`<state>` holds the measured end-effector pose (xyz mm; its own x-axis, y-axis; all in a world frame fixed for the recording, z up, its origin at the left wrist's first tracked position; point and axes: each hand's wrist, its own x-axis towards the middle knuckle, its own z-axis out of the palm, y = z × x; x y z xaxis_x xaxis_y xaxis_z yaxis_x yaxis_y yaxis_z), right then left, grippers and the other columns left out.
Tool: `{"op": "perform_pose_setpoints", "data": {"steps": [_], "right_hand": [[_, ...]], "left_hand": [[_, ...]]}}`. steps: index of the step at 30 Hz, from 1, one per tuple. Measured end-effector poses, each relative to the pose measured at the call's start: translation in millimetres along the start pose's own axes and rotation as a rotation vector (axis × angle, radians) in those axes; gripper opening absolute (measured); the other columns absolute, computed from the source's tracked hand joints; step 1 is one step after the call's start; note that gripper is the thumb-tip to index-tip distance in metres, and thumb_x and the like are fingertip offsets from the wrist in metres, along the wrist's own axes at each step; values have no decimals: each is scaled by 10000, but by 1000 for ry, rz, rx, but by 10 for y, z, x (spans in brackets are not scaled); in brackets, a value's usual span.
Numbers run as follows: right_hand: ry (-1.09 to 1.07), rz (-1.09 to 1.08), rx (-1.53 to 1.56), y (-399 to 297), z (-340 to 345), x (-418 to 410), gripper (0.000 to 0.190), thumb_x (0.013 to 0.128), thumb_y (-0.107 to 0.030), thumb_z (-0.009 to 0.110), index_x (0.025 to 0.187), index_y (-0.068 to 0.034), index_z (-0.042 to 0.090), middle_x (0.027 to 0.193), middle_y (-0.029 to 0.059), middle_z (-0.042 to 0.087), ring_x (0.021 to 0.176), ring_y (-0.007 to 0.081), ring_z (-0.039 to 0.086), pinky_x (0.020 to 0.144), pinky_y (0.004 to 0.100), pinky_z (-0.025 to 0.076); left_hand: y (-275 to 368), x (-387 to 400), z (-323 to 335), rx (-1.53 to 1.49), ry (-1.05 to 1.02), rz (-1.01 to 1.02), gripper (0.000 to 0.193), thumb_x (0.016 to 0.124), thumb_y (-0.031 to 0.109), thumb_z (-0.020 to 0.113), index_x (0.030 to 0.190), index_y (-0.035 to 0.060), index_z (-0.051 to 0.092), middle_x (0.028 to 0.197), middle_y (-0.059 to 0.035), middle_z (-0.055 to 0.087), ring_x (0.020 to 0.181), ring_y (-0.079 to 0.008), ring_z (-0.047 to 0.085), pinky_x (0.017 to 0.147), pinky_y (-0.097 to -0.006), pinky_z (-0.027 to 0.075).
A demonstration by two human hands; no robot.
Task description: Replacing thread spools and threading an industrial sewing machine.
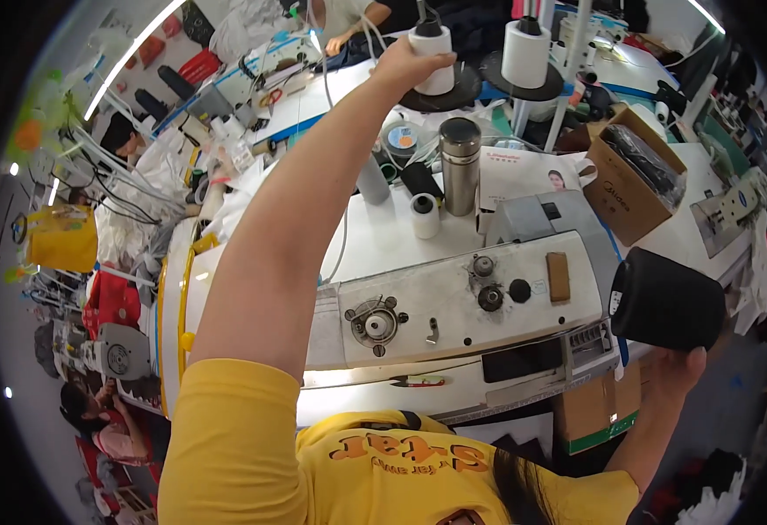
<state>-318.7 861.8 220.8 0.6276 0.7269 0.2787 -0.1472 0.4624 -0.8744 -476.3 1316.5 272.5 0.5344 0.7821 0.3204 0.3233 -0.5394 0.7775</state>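
Observation:
My left hand [404,64] reaches up and grips a white thread cone [432,60] on a black disc of the thread stand. At the right, my right hand [676,367] holds a large black thread cone [669,298] from below, tilted on its side. A second white thread cone [526,54] sits upright on the neighbouring disc [541,92]. Below my arms lies the sewing machine [449,302], with a round thread tensioner and dials on its top. Yellow-handled thread snips [419,380] rest in front of it.
Behind the machine stand a steel flask [460,167], a small white cone [425,216] and a printed bag [521,174]. An open cardboard box [636,184] is at the right. Stand poles [569,72] rise beside the cones. Another person's hand [337,44] is across the table.

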Motion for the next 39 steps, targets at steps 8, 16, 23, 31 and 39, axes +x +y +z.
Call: {"op": "perform_pose_setpoints", "data": {"steps": [8, 16, 23, 31, 39], "right_hand": [[-274, -554, -584, -335, 859, 712, 786, 696, -438, 635, 1257, 0, 300, 1253, 191, 360, 1120, 266, 429, 909, 381, 391], [-313, -547, -1235, -779, 3057, 1406, 612, 631, -456, 638, 1114, -112, 486, 833, 154, 610, 788, 277, 599, 736, 382, 457], [-42, -650, -1683, -298, 3326, 2377, 754, 581, -584, 618, 1086, -33, 516, 914, 146, 609, 869, 262, 594, 744, 338, 463], [-139, -140, -1562, 289, 3189, 2627, 755, 553, -603, 594, 1044, -33, 536, 1046, 155, 565, 985, 262, 541, 820, 351, 423], [-166, -152, -1508, 708, 2926, 2409, 735, 591, -618, 579, 1063, -56, 530, 1038, 111, 578, 984, 247, 545, 825, 347, 423]], "left_hand": [[948, -104, -655, -537, 399, 280, 402, 694, 306, 674, 906, -18, 567, 844, -88, 611, 722, -160, 587, 631, -297, 448], [255, -1017, -668, -524, 477, 168, 478, 652, 239, 721, 1006, 23, 485, 920, -85, 579, 846, -166, 565, 749, -289, 449], [157, -1580, -154, -600, 366, -108, 447, 685, 218, 696, 1017, 45, 453, 973, -85, 538, 883, -165, 528, 760, -287, 427], [95, -1642, -62, -668, 324, -172, 444, 721, 207, 678, 1060, 61, 432, 995, -72, 531, 912, -165, 526, 800, -307, 419], [-112, -1613, -54, -539, 342, -214, 513, 695, 289, 697, 1057, 42, 431, 992, -102, 538, 903, -179, 539, 774, -316, 438]]}}
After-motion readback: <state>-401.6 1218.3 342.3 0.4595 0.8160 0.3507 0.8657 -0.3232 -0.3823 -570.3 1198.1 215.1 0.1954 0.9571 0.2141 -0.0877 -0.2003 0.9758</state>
